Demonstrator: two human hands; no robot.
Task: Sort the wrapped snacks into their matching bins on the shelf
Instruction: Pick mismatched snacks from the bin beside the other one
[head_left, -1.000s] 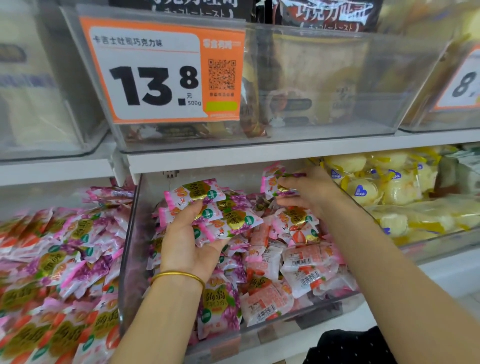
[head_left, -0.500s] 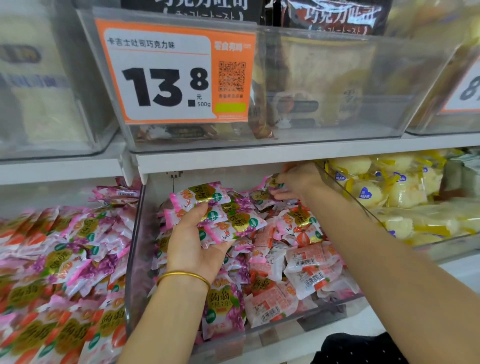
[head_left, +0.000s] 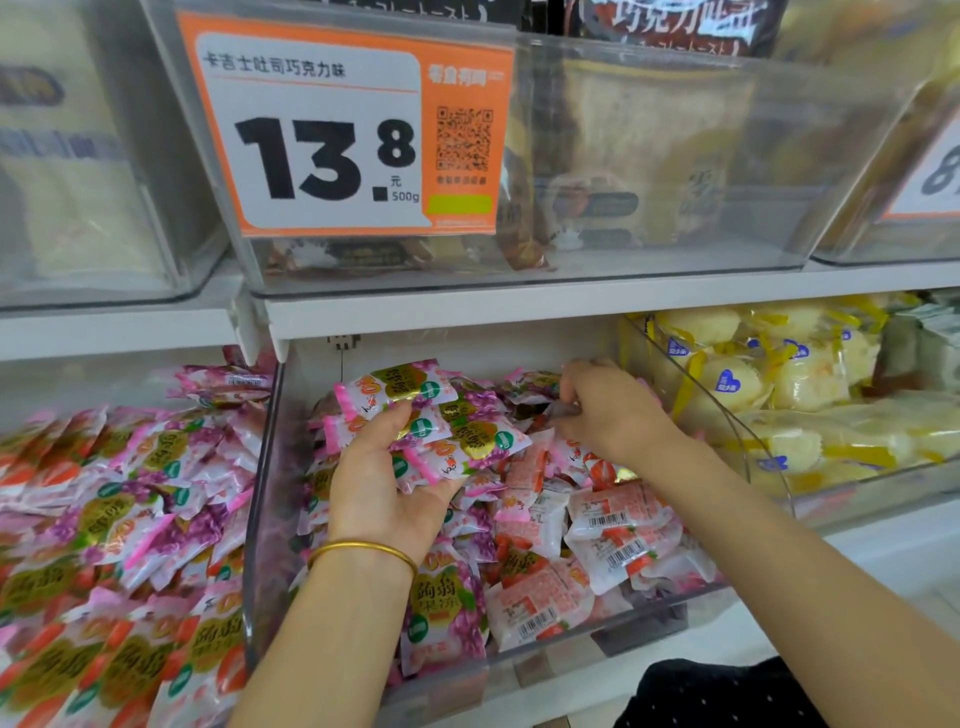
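My left hand (head_left: 379, 488), palm up with a gold bangle at the wrist, holds a stack of several pink-and-purple wrapped jelly snacks (head_left: 415, 415) above the middle clear bin (head_left: 262, 499). That bin holds mixed purple packets and pink-orange packets with barcodes (head_left: 608, 525). My right hand (head_left: 608, 410) reaches to the back of the same bin, fingers curled down among the packets; whether it grips one is hidden.
A left bin (head_left: 104, 519) is piled with similar pink, purple and orange packets. On the right, a clear bin (head_left: 769, 467) holds yellow-wrapped round cakes. A white shelf (head_left: 571, 306) hangs low above, carrying bins and an orange price tag (head_left: 343, 130).
My right hand has gone from holding a packet up to reaching down into the back of the middle bin. My left hand keeps its stack, nearly still.
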